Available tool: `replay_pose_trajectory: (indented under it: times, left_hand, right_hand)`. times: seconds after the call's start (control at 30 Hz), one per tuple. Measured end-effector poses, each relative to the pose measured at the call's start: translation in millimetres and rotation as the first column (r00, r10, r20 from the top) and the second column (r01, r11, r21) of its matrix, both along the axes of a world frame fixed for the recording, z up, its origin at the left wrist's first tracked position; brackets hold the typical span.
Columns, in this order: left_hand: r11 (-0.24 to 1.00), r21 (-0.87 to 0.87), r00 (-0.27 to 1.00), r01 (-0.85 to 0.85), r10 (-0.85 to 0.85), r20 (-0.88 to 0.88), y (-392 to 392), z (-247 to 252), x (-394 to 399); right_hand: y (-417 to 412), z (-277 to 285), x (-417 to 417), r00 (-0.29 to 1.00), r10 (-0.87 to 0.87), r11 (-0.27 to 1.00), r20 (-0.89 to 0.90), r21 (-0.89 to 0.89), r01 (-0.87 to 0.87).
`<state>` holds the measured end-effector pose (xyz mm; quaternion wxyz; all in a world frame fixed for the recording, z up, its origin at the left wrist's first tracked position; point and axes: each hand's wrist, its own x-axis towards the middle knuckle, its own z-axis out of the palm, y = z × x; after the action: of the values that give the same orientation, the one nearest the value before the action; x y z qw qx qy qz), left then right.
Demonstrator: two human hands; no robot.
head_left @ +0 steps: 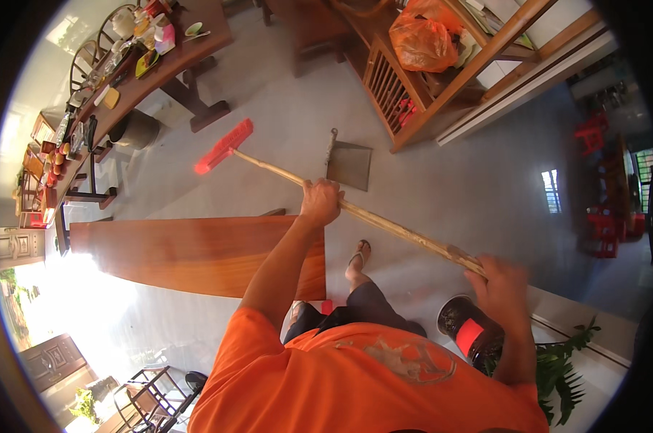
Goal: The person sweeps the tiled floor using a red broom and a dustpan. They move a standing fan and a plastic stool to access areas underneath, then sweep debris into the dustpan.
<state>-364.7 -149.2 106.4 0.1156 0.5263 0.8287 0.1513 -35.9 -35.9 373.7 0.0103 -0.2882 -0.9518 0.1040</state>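
Both of my hands grip the long wooden handle of a broom (391,228). My left hand (321,202) is closed around the middle of the handle. Nearer the handle's end is my right hand (501,281), somewhat blurred. The broom's red bristle head (223,146) points away to the upper left, over the grey floor. Just beyond my left hand lies a metal dustpan (349,165) on the floor, its own handle to the left of the pan.
A long wooden bench (196,254) lies left of my legs. At the upper left stands a cluttered wooden table (142,81) with a dark bin (135,130) under it. An orange plastic bag (424,40) rests on wooden furniture ahead. A dark pot (470,330) and green plant (562,368) are at right.
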Motion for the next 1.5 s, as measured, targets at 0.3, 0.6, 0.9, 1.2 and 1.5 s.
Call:
replay_pose_trajectory:
  times: [0.3, 0.6, 0.9, 1.2, 1.5]
  left_hand:
    - [0.868, 0.245, 0.890, -0.431, 0.364, 0.274, 99, -10, 1]
    - [0.779, 0.001, 0.708, -0.627, 0.569, 0.417, 137, -102, -47]
    - [0.770, -0.314, 0.589, -0.555, 0.630, 0.506, 190, -130, -91]
    - [0.863, -0.343, 0.804, -0.371, 0.483, 0.346, 195, -155, -122]
    - [0.612, -0.261, 0.502, -0.747, 0.776, 0.382, 90, -111, -156]
  right_hand:
    - [80, -5, -34, 0.993, -0.047, 0.999, -0.108, 0.009, 0.048]
    - [141, -23, -84, 0.999, -0.022, 0.995, -0.036, 0.091, 0.026]
    - [202, -10, -100, 0.838, -0.032, 0.999, 0.544, 0.048, 0.007]
    - [239, -55, -176, 0.693, 0.019, 0.685, 0.721, -0.515, 0.516]
    - [259, -150, -262, 0.857, 0.079, 0.765, 0.510, -0.582, 0.276]
